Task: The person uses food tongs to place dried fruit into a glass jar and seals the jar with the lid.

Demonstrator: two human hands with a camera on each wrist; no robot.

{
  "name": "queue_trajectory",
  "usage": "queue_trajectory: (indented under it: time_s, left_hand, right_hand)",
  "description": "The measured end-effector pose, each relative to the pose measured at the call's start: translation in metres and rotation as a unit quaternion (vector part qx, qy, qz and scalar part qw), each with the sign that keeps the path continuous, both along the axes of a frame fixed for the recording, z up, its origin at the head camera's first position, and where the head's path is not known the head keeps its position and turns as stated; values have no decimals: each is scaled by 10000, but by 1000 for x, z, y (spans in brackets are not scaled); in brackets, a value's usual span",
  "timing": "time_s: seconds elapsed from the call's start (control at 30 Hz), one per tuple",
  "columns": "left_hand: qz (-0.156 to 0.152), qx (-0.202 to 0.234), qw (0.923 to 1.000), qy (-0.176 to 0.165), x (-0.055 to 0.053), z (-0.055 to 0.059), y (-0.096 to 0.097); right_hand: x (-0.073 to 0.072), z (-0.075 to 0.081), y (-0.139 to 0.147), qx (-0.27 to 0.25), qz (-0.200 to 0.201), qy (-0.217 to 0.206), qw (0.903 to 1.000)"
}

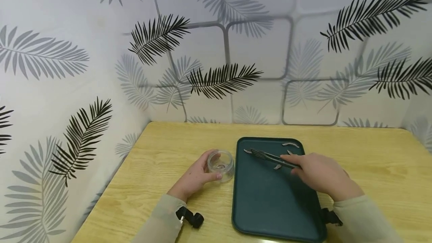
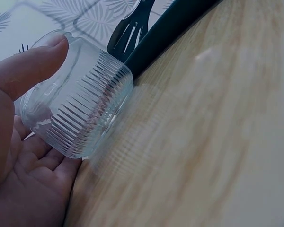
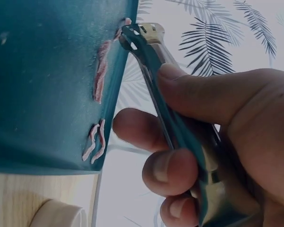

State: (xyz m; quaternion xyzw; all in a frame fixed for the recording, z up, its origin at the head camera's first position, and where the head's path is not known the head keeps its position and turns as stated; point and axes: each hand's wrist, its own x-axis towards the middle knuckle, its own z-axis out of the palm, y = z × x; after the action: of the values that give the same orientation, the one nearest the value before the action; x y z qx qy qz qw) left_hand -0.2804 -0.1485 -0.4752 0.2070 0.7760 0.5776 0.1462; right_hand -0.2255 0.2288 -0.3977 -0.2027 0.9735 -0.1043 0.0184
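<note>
Left hand point(image 1: 195, 175): fingers round jar point(image 2: 80, 101). Right hand point(image 1: 320, 173): fingers clamped on tongs point(image 1: 276, 159). Tray rim point(image 1: 234, 198) between jar and strips point(image 3: 101, 73).

Holding a clear, ribbed glass jar point(image 1: 227, 168) upright just left of the dark green tray point(image 1: 270, 205), with reddish bits point(image 2: 102, 101) low inside. Gripping slotted metal tongs point(image 3: 182, 127) aslant over that tray's far half, among thin, scattered, reddish-white strips point(image 3: 101, 71).
</note>
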Motion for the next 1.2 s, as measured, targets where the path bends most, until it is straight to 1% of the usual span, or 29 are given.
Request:
queue_trajectory:
  time_s: [0.23, 0.37, 0.5, 0.67, 0.8, 0.9, 1.03, 1.1, 1.2]
  left_hand:
    - [-46, 105, 9999, -4, 0, 3, -2]
    - [-44, 75, 10000, -17, 0, 1, -4]
    - [-43, 21, 10000, -65, -1, 1, -4]
    - [8, -5, 10000, 18, -4, 6, -1]
    - [-42, -40, 10000, -30, -3, 6, 1]
    - [-29, -33, 9999, -115, -2, 2, 1]
    - [8, 13, 9999, -113, -1, 0, 0]
    - [-5, 38, 9999, -111, -1, 1, 0]
    - [-22, 43, 9999, -131, -1, 0, 0]
  right_hand:
    - [2, 6, 4, 1, 96, 441, 9990]
    - [5, 10, 6, 35, 82, 487, 9988]
    - [6, 14, 6, -90, 164, 347, 9992]
    - [4, 18, 4, -272, 441, 59, 9986]
    - [3, 14, 2, -273, 490, -318, 9979]
    - [1, 10, 0, -248, 443, -646, 9966]
    - [0, 6, -3, -334, 405, -991, 9937]
    - [0, 6, -4, -381, 432, -1030, 9930]
    - [1, 5, -4, -363, 516, -901, 9939]
